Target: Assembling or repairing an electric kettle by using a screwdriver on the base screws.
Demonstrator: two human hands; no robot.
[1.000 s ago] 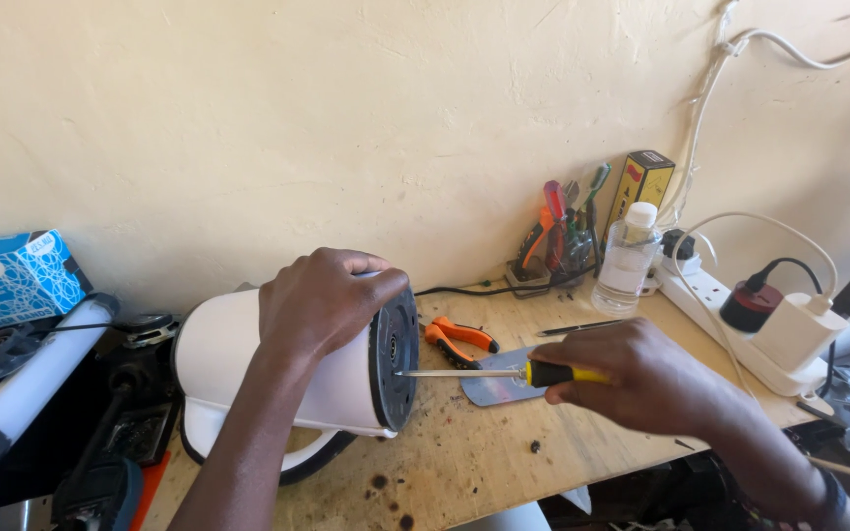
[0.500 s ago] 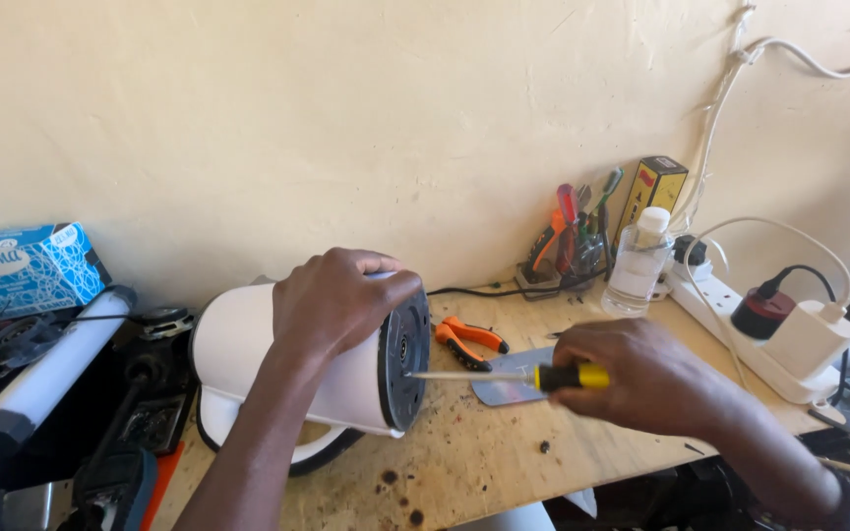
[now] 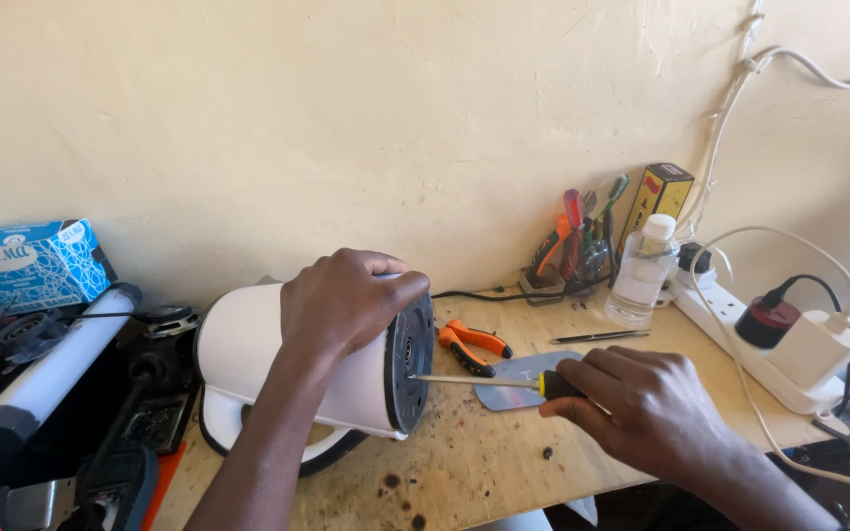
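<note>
While a blue tissue box (image 3: pixel 36 263) sits far left against the wall, the left hand (image 3: pixel 346 300) clamps over a white kettle (image 3: pixel 312 369) lying on its side on the wooden bench (image 3: pixel 484 462). Right of it, the right hand (image 3: pixel 641 403) grips a screwdriver (image 3: pixel 489 381), tip touching the kettle's dark base. Orange pliers (image 3: pixel 472 344) lie just behind.
</note>
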